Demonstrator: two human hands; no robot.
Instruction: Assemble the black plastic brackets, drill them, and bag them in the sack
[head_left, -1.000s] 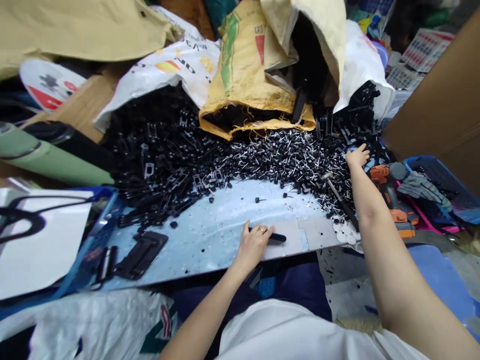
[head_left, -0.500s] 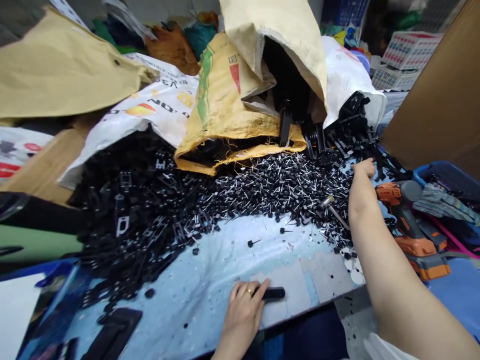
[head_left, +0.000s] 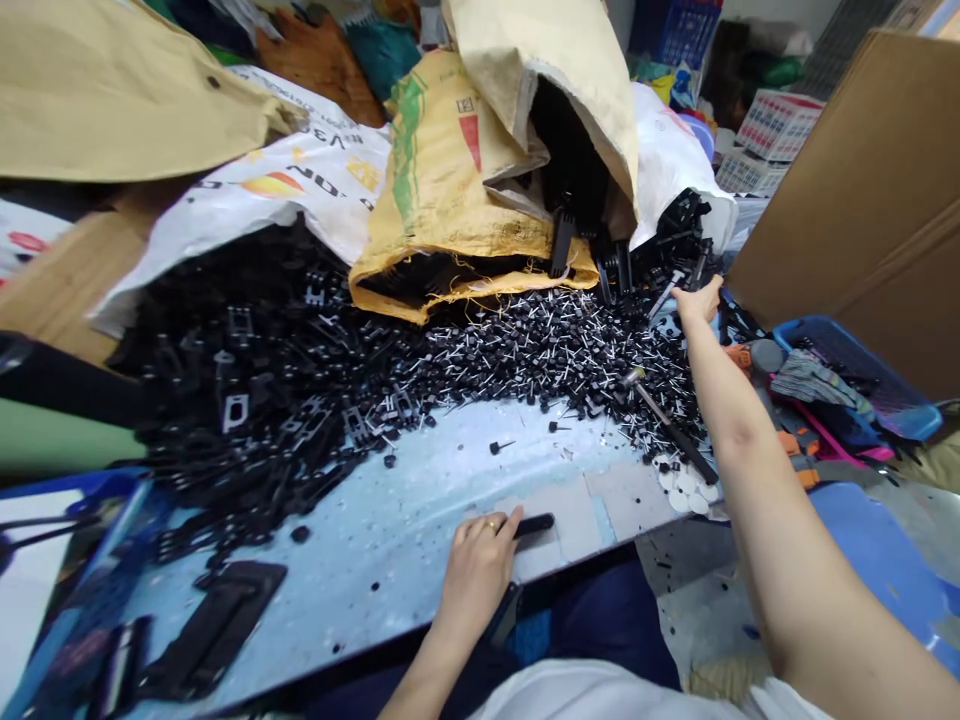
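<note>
My left hand (head_left: 480, 560) rests at the table's near edge, its fingers closed over a narrow black plastic piece (head_left: 534, 525) whose rounded end sticks out to the right. My right hand (head_left: 699, 298) is stretched to the far right, at the black parts by the white sack. A dark strip-like plastic part (head_left: 702, 264) shows between its thumb and fingers; the grip is partly hidden. Beside that thumb lies a pale, T-ended piece (head_left: 664, 294). A heap of black-headed pins with metal shafts (head_left: 555, 345) spreads across the middle of the table.
A hammer (head_left: 671, 425) lies by white discs (head_left: 684, 488). Black plastic parts (head_left: 255, 380) are piled left, below a yellow sack (head_left: 450, 200). An orange drill (head_left: 742, 356), a blue basket (head_left: 900, 400) and a cardboard box (head_left: 862, 220) stand right. A black block (head_left: 217, 630) lies front left.
My right hand has shifted within the far-right parts, and a dark strip now shows at its fingers. My left hand keeps its hold on the black piece. The view has tilted and shifted.
</note>
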